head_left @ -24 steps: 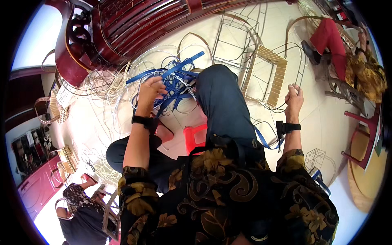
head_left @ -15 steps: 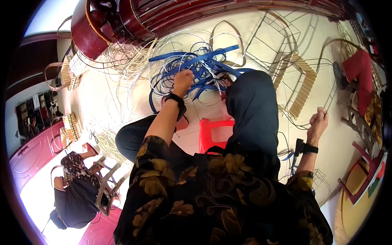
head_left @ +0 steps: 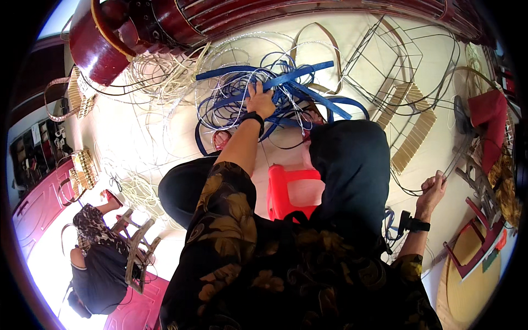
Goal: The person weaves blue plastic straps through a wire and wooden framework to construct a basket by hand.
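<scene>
My left hand [head_left: 259,102] reaches into a tangled pile of flat blue straps [head_left: 319,96] and thin pale strands, its fingers apart and touching the pile. Out to the right of my knee, my right hand [head_left: 433,187] has curled fingers closed round a thin strand. Beyond it lies a rectangular wire frame [head_left: 385,52], with a section wrapped in tan strips [head_left: 410,146].
A dark red wooden bench [head_left: 107,52] runs along the back. A red plastic stool [head_left: 279,192] sits between my legs. One person [head_left: 102,275] is at lower left, another [head_left: 487,129] at right. Pale coils [head_left: 165,69] and part-woven frames [head_left: 82,170] lie around the floor.
My left hand has reached forward deeper into the blue pile, its fingers spreading. The view has shifted, and my right hand appears lower and farther right, still closed.
</scene>
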`<state>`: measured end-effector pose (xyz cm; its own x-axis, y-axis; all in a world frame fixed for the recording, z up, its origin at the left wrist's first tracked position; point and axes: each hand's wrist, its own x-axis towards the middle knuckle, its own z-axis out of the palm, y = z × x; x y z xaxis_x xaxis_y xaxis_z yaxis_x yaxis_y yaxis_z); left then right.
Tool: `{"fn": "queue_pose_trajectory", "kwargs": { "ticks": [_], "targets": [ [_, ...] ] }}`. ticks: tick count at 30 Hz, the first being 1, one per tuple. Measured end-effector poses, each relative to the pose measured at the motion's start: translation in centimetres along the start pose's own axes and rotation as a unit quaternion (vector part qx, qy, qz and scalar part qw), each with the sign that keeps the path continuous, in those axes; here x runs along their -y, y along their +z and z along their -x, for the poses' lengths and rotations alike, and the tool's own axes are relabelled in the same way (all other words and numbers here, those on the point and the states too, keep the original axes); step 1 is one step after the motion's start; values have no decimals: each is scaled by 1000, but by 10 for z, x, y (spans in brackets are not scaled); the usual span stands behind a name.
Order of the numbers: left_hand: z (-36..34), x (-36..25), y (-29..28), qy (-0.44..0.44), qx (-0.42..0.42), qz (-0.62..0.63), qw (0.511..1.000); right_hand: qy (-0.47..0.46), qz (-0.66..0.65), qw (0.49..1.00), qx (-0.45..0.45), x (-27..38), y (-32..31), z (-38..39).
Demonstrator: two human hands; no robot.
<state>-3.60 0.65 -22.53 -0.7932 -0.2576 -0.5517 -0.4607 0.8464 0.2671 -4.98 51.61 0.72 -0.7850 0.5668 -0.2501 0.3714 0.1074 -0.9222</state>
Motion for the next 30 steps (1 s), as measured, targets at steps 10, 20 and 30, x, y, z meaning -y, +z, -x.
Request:
{"fn": "queue_pose_trajectory", "kwargs": {
  "ticks": [10,20,30],
  "targets": [
    [45,9,-22,15,26,346,938,-20,146,989,17,0,-21,4],
    [197,-5,-267,133,-136,622,760,-408,269,869,73,63,34,70],
    [388,100,-416,266,-364,641,622,-260,184,855,410,-28,111,76]
  ]
}}
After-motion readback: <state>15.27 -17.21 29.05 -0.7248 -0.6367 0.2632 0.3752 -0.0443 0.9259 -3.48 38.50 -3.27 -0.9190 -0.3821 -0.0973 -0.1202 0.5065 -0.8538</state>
